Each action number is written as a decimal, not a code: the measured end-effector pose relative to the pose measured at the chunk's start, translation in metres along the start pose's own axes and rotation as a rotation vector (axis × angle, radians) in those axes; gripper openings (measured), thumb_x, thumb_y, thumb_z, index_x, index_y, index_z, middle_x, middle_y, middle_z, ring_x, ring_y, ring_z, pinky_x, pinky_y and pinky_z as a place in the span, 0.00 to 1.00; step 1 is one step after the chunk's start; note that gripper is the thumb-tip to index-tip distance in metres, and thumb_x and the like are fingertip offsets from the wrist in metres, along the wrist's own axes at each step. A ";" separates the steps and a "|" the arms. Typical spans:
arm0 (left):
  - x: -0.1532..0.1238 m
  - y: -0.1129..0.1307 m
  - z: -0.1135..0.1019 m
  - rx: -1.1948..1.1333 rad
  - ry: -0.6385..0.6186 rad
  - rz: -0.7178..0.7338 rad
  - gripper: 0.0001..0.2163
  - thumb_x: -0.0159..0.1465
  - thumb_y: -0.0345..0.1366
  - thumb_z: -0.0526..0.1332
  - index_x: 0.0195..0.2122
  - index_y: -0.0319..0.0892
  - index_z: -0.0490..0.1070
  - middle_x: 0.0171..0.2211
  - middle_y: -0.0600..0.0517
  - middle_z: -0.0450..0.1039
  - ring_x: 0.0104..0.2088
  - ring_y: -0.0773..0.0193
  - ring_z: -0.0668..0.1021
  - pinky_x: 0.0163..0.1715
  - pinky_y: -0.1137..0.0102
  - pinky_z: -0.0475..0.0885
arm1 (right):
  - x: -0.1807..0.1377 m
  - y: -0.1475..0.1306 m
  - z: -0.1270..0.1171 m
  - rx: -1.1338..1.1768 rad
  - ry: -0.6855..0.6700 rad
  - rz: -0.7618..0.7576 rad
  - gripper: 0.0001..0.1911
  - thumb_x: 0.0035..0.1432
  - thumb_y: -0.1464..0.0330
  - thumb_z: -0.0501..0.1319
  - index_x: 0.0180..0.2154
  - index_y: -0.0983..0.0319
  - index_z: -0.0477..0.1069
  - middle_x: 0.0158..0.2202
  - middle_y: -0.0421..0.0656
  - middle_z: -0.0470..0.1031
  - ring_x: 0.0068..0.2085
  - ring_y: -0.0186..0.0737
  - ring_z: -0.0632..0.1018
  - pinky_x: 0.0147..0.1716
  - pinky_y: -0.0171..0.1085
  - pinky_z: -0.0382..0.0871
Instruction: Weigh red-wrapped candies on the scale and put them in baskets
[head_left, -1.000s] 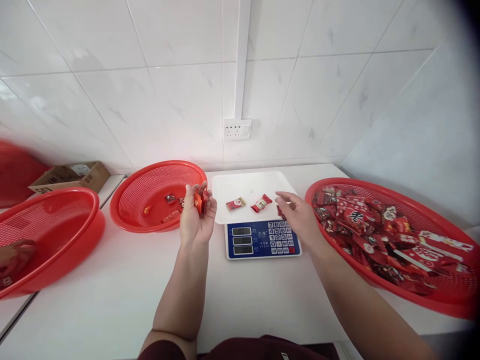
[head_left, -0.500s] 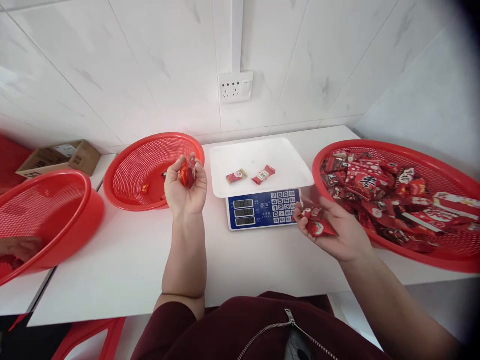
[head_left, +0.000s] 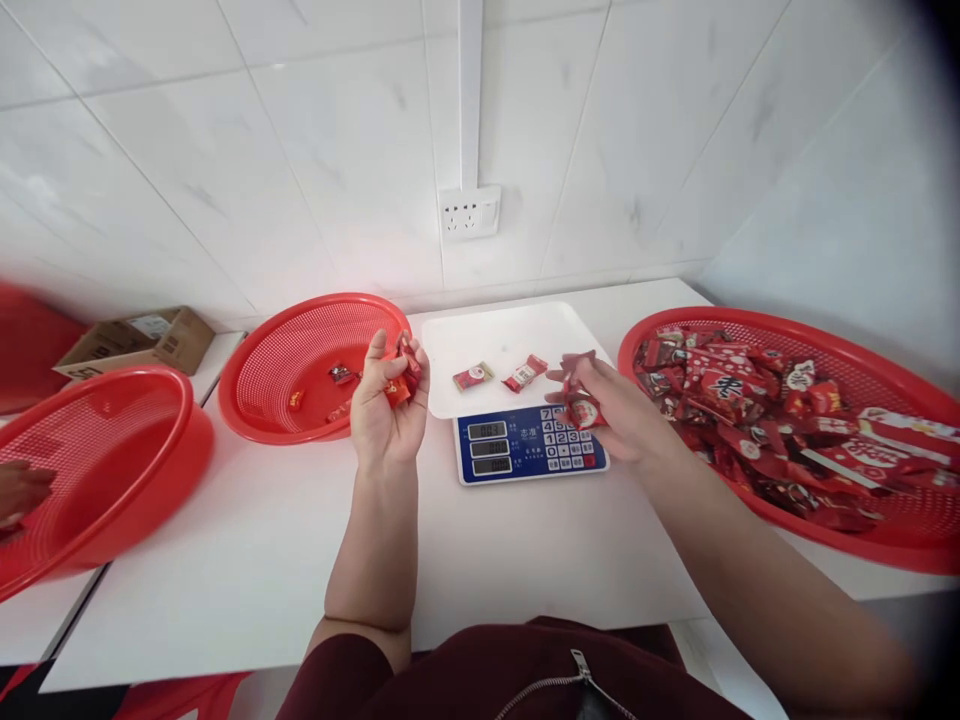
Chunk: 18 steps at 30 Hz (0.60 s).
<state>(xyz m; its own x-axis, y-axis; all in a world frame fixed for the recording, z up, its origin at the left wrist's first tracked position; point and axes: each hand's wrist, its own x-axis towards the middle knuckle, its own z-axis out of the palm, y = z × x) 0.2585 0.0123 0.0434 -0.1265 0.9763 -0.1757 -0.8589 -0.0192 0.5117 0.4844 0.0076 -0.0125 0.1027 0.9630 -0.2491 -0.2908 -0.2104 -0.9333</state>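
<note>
Palm up, my left hand (head_left: 390, 405) curls around several small red wrapped candies (head_left: 403, 375), between the middle basket and the scale tray. My right hand (head_left: 611, 410) grips more red candy packets (head_left: 579, 400) above the keypad of the blue digital scale (head_left: 510, 465), near the tray's front right edge. On the white scale tray (head_left: 510, 325) lie two wrapped pieces: a gold-and-red one (head_left: 472, 377) and a red-and-white one (head_left: 525, 373). The right red basket (head_left: 757, 322) is heaped with red candy packets (head_left: 727, 385).
The middle red basket (head_left: 300, 350) holds a few small candies. Another red basket (head_left: 161, 440) stands at the left, with a co-worker's hand (head_left: 22, 492) inside it. Behind it sits an open cardboard box (head_left: 142, 345). A wall socket (head_left: 469, 212) is above the scale.
My right hand has moved left and up, from beside the right basket to over the scale, still holding packets. My left hand shifted slightly right. The view tilted up a little.
</note>
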 end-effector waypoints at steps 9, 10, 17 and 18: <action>-0.001 0.002 -0.003 0.019 -0.016 -0.011 0.18 0.53 0.19 0.54 0.41 0.44 0.66 0.37 0.53 0.71 0.36 0.72 0.77 0.36 0.78 0.74 | 0.028 -0.010 0.007 -0.341 0.001 -0.163 0.29 0.52 0.60 0.65 0.54 0.54 0.61 0.58 0.47 0.64 0.57 0.44 0.68 0.55 0.46 0.64; -0.001 0.002 -0.003 0.022 -0.015 -0.008 0.18 0.53 0.19 0.54 0.41 0.44 0.66 0.38 0.53 0.71 0.35 0.71 0.77 0.36 0.78 0.74 | 0.025 -0.008 0.003 -0.297 0.000 -0.145 0.28 0.52 0.61 0.64 0.54 0.53 0.61 0.59 0.47 0.63 0.56 0.44 0.69 0.53 0.45 0.67; -0.003 -0.001 -0.003 0.050 -0.017 -0.007 0.19 0.51 0.18 0.54 0.40 0.45 0.66 0.38 0.54 0.71 0.36 0.71 0.77 0.39 0.76 0.74 | -0.004 -0.004 -0.016 0.251 0.138 0.061 0.08 0.57 0.73 0.58 0.40 0.59 0.70 0.43 0.43 0.75 0.35 0.31 0.79 0.27 0.25 0.75; -0.003 -0.001 -0.003 0.052 -0.023 0.013 0.20 0.50 0.17 0.53 0.40 0.45 0.66 0.38 0.54 0.71 0.36 0.71 0.77 0.41 0.74 0.74 | -0.008 -0.004 -0.018 0.332 0.170 0.123 0.08 0.57 0.74 0.56 0.38 0.60 0.69 0.40 0.43 0.75 0.35 0.31 0.78 0.28 0.25 0.76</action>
<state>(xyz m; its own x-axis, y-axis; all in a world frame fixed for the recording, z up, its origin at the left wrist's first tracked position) 0.2581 0.0087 0.0405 -0.1254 0.9807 -0.1501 -0.8302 -0.0209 0.5571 0.5022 -0.0025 -0.0114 0.1960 0.8864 -0.4194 -0.5999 -0.2299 -0.7663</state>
